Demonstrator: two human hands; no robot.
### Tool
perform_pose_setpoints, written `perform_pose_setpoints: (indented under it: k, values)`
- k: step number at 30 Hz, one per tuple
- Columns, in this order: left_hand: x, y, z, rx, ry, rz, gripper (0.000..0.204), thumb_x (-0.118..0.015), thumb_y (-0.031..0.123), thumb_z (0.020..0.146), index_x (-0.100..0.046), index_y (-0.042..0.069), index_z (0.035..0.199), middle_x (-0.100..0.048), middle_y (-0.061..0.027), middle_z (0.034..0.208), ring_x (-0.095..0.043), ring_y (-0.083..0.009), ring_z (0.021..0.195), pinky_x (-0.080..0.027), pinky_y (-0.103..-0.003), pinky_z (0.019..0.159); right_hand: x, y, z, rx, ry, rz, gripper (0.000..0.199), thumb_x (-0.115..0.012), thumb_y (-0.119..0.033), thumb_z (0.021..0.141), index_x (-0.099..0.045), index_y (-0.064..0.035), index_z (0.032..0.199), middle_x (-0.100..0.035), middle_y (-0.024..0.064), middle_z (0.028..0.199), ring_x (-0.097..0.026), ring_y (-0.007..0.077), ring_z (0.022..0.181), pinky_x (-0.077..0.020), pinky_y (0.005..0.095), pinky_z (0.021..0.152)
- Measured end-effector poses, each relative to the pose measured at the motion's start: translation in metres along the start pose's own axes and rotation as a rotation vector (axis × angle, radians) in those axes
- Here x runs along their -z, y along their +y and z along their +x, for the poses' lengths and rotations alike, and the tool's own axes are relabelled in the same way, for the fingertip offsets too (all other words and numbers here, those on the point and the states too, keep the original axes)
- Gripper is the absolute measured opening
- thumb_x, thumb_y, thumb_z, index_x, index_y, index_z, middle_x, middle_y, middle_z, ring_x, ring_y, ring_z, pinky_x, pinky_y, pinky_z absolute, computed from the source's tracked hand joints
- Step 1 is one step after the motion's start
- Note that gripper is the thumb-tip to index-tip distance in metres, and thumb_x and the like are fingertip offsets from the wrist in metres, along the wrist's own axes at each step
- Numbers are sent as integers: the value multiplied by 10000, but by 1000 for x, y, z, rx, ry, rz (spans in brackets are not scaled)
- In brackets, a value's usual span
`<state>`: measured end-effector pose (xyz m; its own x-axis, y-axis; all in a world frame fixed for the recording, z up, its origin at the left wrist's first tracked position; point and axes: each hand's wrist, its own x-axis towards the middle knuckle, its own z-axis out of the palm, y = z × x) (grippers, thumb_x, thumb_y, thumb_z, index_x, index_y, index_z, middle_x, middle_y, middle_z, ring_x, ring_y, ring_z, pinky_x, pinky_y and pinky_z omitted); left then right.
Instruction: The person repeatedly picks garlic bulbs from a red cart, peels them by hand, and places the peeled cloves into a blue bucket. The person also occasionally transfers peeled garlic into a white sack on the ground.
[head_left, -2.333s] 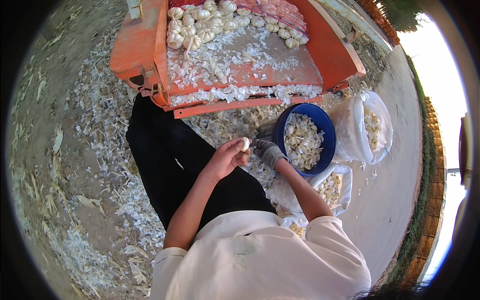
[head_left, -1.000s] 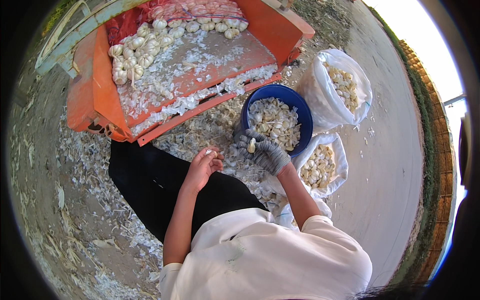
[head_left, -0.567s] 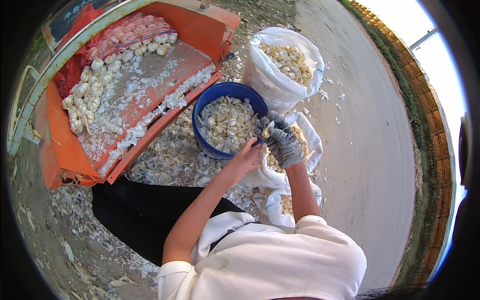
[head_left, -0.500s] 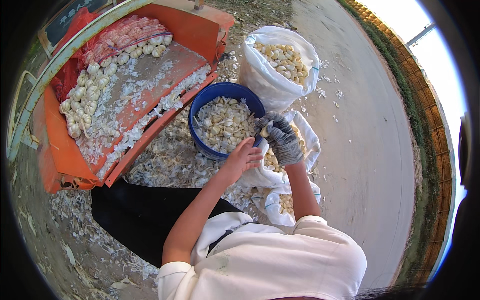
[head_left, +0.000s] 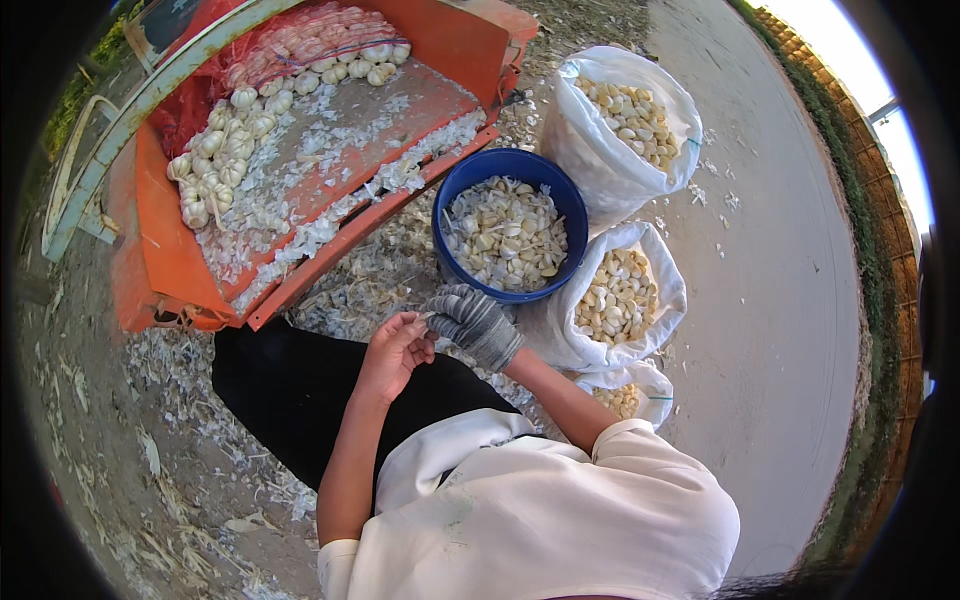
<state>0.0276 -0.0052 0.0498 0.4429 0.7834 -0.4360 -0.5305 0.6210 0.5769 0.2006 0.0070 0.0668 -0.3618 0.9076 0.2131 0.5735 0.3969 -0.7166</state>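
My bare left hand [head_left: 397, 352] and my gloved right hand [head_left: 478, 326] meet above my dark-clad lap, fingertips together. Between them a small pale garlic clove [head_left: 428, 316] is pinched, mostly hidden by the fingers. The right hand wears a grey striped knit glove. Just beyond the hands stands a blue bucket [head_left: 447, 257] holding loose garlic cloves [head_left: 505, 235] and bits of skin. To the right of the bucket, a white sack [head_left: 675, 285] is open on more cloves.
A larger white sack [head_left: 570, 130] of cloves stands beyond, and a smaller sack [head_left: 655, 390] nearer me. At left, an orange metal tray [head_left: 165, 245] carries whole garlic bulbs [head_left: 225, 150], a red net bag [head_left: 190, 105] and papery skins. Peelings litter the ground.
Both hands have drawn back from the bucket's right rim toward my lap, bringing the clove along. My left hand's spread fingers have closed to a pinch. The view has shifted.
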Motion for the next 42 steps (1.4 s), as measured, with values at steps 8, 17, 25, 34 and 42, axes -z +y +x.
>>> perform_pose_setpoints:
  k: [8, 17, 25, 34, 42]
  values:
    - [23, 6, -18, 167, -25, -120, 76, -543, 106, 850, -509, 64, 903, -575, -106, 751, -555, -142, 563, -469, -286, 519, -8, -6, 8, 99, -140, 42, 124, -619, -159, 742, -614, -67, 825, -581, 118, 732, -541, 309, 725, -426, 396, 638]
    - [17, 8, -36, -73, -20, 64, 191, -599, 128, 835, -506, 33, 973, -570, -84, 782, -554, -126, 594, -483, -261, 540, -35, -16, 8, -533, -140, 890, 118, -612, -71, 776, -583, -36, 886, -550, 49, 788, -520, 141, 697, -431, 273, 596]
    - [26, 1, -35, -300, 77, 326, 165, -576, 97, 851, -501, 16, 974, -573, -66, 788, -557, -114, 638, -488, -258, 584, -21, -23, 18, -198, -219, 398, 147, -601, -151, 804, -580, -12, 761, -556, 77, 647, -515, 159, 577, -430, 302, 559]
    - [6, 2, -60, -544, 7, 71, 182, -552, 142, 873, -500, 21, 1000, -582, -106, 840, -584, -148, 687, -499, -282, 643, -74, 7, 2, -667, 64, 916, 94, -545, -137, 857, -566, -49, 832, -566, 20, 729, -545, 122, 639, -447, 256, 580]
    - [16, -4, -53, -603, 229, 412, 215, -504, 173, 906, -509, 24, 1061, -570, -88, 1015, -571, -145, 882, -452, -270, 794, -41, -10, 6, -342, -141, 912, 239, -536, -119, 865, -546, -55, 1095, -561, 21, 971, -542, 121, 813, -482, 256, 719]
